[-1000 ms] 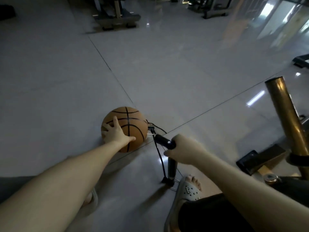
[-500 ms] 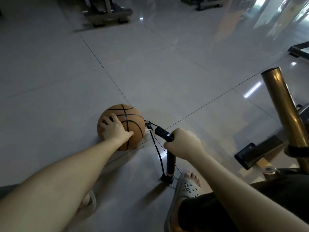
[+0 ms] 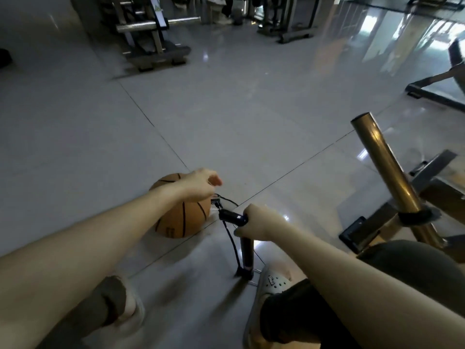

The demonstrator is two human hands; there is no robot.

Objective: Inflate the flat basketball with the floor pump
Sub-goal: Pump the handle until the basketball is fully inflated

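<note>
- The basketball [image 3: 183,217], orange with black seams, is seen on the grey tiled floor [image 3: 226,117] at lower centre of the frame, left of the pump.
- The left hand [image 3: 201,185] is shown above the ball's upper right side, blurred, with fingers loosely curled and nothing gripped; whether the ball is touched cannot be told.
- The right hand [image 3: 259,224] is closed around the right end of the black pump handle [image 3: 231,217], whose left end projects free.
- The floor pump [image 3: 246,253] is seen upright, just right of the ball, its dark barrel running down to a base on the floor.
- A thin black hose [image 3: 230,238] is seen running from the pump base up to a connector at the right side of the ball.
- A pale clog [image 3: 273,283] on the right foot is placed just beside the pump base; whether the base is stepped on cannot be told.
- A brass-coloured tube [image 3: 385,165] is seen tilted at right of the frame.
- Gym equipment [image 3: 151,34] is seen in the upper left, well apart from the ball.
</note>
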